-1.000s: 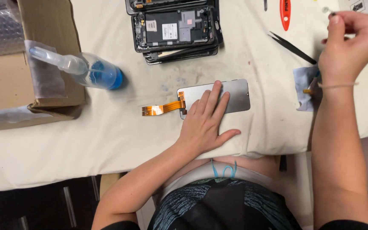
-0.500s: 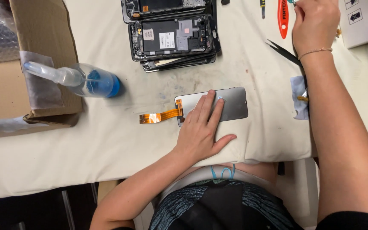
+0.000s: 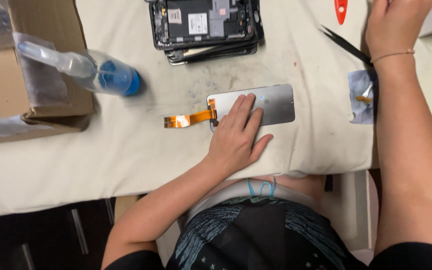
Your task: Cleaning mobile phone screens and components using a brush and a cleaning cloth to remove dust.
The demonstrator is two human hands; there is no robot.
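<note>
At centre of the cloth-covered table (image 3: 126,150), my left hand (image 3: 236,137) lies flat, fingers spread, pressing the grey phone screen panel (image 3: 271,102), its orange ribbon cable (image 3: 188,120) trailing toward nine o'clock. At one o'clock my right hand (image 3: 396,25) reaches past black tweezers (image 3: 343,45); whether it grasps anything, I cannot tell.

Display panel (image 3: 271,104): smooth grey semi-matt back, glossy orange flex ribbon (image 3: 188,120). Table cover (image 3: 126,145) at 6 o'clock is matt, stained off-white cloth. At 9 o'clock: clear glossy plastic bottle (image 3: 91,72), matt brown cardboard box (image 3: 36,60).

one grey screen panel (image 3: 271,102), one stack of opened phones (image 3: 206,25), one spray bottle (image 3: 83,70), one cardboard box (image 3: 36,65), one tweezers (image 3: 343,44)
</note>
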